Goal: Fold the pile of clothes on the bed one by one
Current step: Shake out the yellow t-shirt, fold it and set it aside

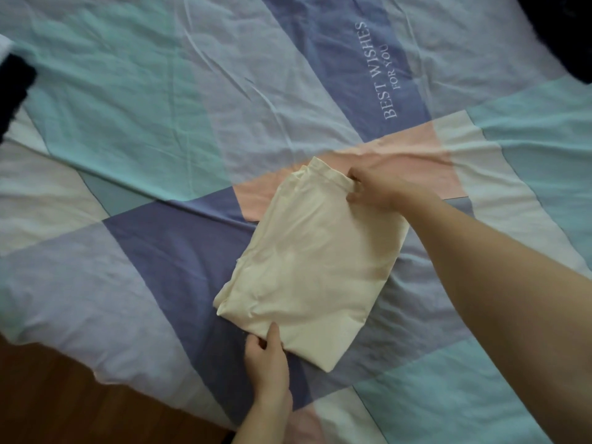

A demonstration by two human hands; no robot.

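A bed (160, 123) fills nearly the whole view, covered by a wrinkled cotton sheet printed in large blocks of teal, pale lilac, deep blue, white and pink. On a deep blue stripe toward 1 o'clock, white lettering (378, 72) reads "BEST WISHES FOR YOU". At 7 o'clock the sheet ends and a strip of brown wooden floor (64, 398) shows beneath the bed's edge.

Just below centre lies a cream-coloured garment of soft fabric, folded into a compact rectangle (314, 267), resting flat on the sheet where the blue, pink and lilac blocks meet. The right hand (371, 190) reaches in from 4 o'clock and pinches the folded garment's far corner at about 1 o'clock of it. The left hand (266, 357) comes up from 6 o'clock and grips the near edge, thumb on top of the cloth and fingers tucked under.

A dark navy piece of clothing (12, 91) sits at the 9 o'clock edge, and another dark mass of fabric (563, 33) fills the 1 o'clock corner; both are well apart from the cream bundle.
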